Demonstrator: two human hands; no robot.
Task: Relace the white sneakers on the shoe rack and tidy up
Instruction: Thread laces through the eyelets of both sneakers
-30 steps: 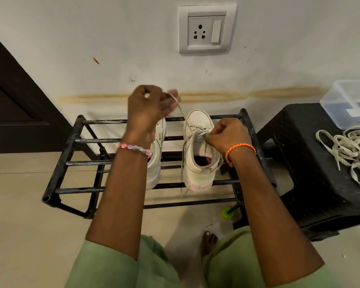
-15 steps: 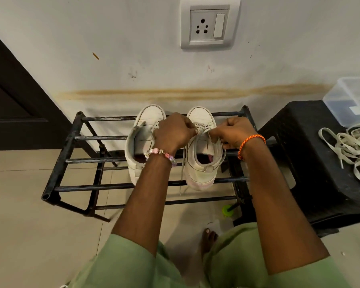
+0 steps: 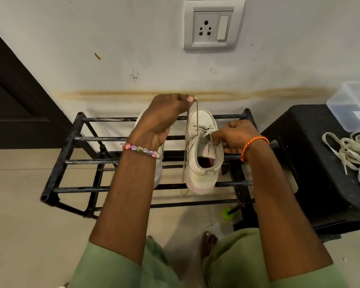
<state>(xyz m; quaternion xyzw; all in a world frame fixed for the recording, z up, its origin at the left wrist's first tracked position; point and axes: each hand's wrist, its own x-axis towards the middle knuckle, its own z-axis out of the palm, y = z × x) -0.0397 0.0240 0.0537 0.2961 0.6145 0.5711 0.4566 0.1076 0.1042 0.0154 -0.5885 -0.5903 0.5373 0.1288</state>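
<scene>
Left hand [image 3: 166, 113] pinches the lace [image 3: 197, 119] taut upward; right hand [image 3: 233, 136] grips the sneaker [image 3: 202, 163], steadying it on the shoe rack [image 3: 71, 140].

The rack [image 3: 71, 140] bars left of the sneakers [image 3: 202, 150] lie bare; on the right, a black stool [image 3: 303, 163] crowds against the rack's end, wall [image 3: 133, 38] close behind.

No text, brand, number or sign is showing legibly anywhere in the head view. The pale label on the clear plastic box [image 3: 357, 104] at the right edge is appearing only as a blank, blurred patch. The wall socket plate [image 3: 213, 26] and the white sneaker [image 3: 204, 154] on the rack are carrying no readable markings.
</scene>
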